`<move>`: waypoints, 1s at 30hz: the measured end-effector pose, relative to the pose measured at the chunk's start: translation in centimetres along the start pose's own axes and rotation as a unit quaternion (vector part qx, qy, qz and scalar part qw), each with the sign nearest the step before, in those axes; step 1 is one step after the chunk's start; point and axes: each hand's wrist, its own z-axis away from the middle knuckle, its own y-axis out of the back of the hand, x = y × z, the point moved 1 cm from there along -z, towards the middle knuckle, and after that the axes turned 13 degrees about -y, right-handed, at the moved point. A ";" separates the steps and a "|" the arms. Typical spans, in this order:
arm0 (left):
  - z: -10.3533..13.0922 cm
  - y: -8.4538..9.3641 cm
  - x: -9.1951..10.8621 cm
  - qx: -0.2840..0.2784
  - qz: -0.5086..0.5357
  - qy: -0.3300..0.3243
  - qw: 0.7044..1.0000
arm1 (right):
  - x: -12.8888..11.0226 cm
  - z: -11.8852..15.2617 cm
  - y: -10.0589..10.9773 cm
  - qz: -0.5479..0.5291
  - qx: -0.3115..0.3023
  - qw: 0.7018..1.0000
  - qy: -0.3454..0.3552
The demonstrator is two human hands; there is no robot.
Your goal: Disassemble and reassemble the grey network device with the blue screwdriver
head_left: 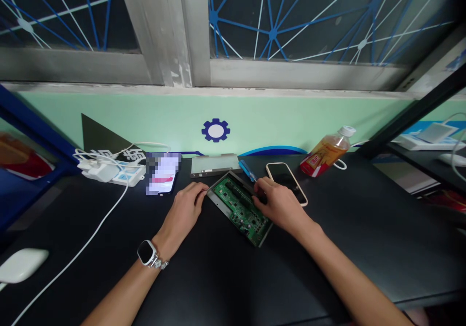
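Note:
A green circuit board (238, 204) sits in a shallow grey metal casing, lying at an angle on the dark desk. My left hand (187, 202) pinches the casing's left corner between thumb and fingers. At the opposite side, my right hand (278, 202) has its fingers curled over the board's right edge, and their tips are partly hidden. Just beyond those fingers lies a blue-handled screwdriver (247, 169), whose near end is covered by the hand. A flat metal cover plate (215, 164) rests behind the board, against the wall.
A phone in a pale case (287, 182) lies right of the board, before a tilted drink bottle (324, 153). A lit phone (163, 173) stands left, beside a power strip (127, 173) with white cables. A white rounded object (24, 265) is at the left edge.

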 end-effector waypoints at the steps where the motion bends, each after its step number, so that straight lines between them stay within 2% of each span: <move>1: 0.0 0.0 0.0 0.000 -0.001 0.001 1.000 | 0.1 0.0 0.1 0.010 0.002 1.000 -0.011; 3: 0.0 0.0 0.0 0.000 -0.003 0.001 1.000 | 0.4 0.1 0.5 0.026 -0.014 0.999 -0.023; 8: -0.6 0.0 -0.4 0.018 -0.014 -0.010 1.000 | 0.4 0.9 1.2 0.024 -0.113 0.993 0.000; 16: -1.3 0.0 -1.1 0.026 -0.042 -0.021 0.999 | -2.0 2.4 0.5 0.030 -0.113 0.993 -0.006; 26: -0.9 2.0 -3.0 0.028 -0.094 -0.034 0.995 | -1.9 2.8 0.7 -0.019 -0.154 0.987 -0.030; 30: -0.6 2.3 -3.2 0.023 -0.095 -0.037 0.995 | -1.8 2.8 0.8 -0.039 -0.176 0.983 -0.027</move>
